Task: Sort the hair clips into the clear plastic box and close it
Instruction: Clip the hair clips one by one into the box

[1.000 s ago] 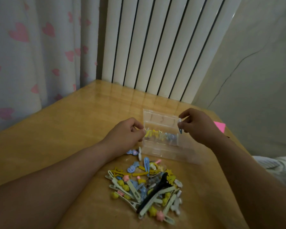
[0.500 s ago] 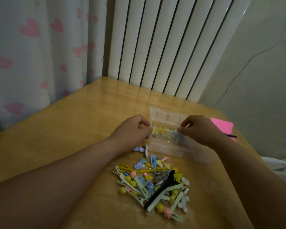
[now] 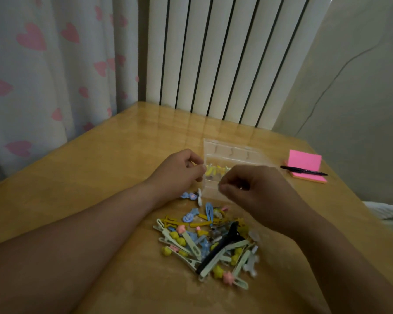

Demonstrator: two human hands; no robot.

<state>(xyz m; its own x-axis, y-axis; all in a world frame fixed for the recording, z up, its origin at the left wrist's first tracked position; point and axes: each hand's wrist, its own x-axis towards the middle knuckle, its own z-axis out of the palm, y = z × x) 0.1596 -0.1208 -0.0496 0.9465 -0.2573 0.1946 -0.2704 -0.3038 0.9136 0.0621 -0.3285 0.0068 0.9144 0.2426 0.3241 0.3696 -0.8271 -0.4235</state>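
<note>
Clear rectangular plastic box (image 3: 233, 153) lies lengthwise left-to-right at centre frame; left hand (image 3: 179, 171) pinches its left end, right hand (image 3: 256, 189) curls over it, grasp unclear.

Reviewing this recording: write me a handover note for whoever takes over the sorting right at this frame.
Left hand: pinches the left edge of the clear plastic box.
Right hand: fingers curled over the box's front; whether it holds a clip cannot be told.
Box: on the table, lid open, a few yellow clips inside at its left.
Done: those few clips sorted.
Left: the pile of hair clips in front of the box, then shut the lid.
</note>
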